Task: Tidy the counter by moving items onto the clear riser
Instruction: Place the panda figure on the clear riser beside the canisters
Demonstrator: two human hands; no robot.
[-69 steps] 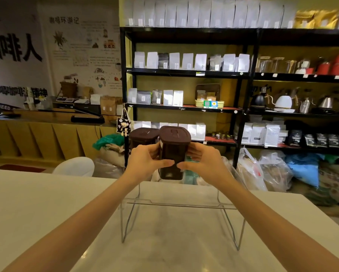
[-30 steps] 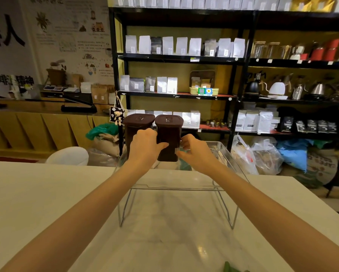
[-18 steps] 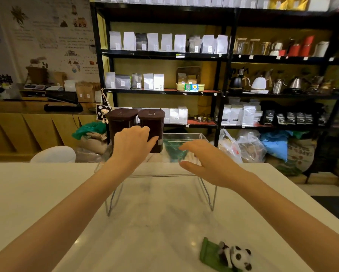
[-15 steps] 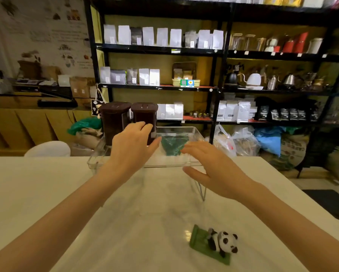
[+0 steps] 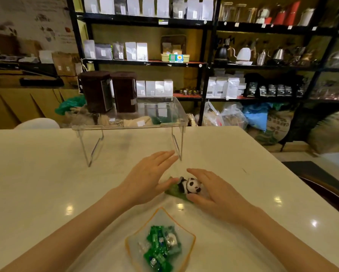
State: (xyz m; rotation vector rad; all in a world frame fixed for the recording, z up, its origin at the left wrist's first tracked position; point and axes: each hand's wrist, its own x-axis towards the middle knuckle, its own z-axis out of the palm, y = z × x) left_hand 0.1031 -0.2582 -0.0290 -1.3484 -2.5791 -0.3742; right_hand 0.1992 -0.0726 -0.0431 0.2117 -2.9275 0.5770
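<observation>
Two dark brown lidded canisters, one point(image 5: 97, 91) on the left and one point(image 5: 124, 91) beside it, stand upright on the left half of the clear riser point(image 5: 165, 122) at the counter's far side. Nearer to me a small panda figure on a green base point(image 5: 190, 185) lies on the white counter. My left hand point(image 5: 147, 178) is open just left of the panda, its thumb at the green base. My right hand point(image 5: 217, 193) is open and cupped around the panda's right side, thumb touching the base's near edge. Neither hand has closed on it.
A clear glass dish with an orange rim point(image 5: 191, 238) holds several green wrapped sweets close to me. Black shelves point(image 5: 206, 63) with bags and kettles stand behind the counter. The counter's right edge point(image 5: 282, 163) drops off to a dark chair.
Both hands let go of the second canister on the riser and drew back toward me, down to the panda figure. My view tilted down, bringing the panda and the sweet dish into sight.
</observation>
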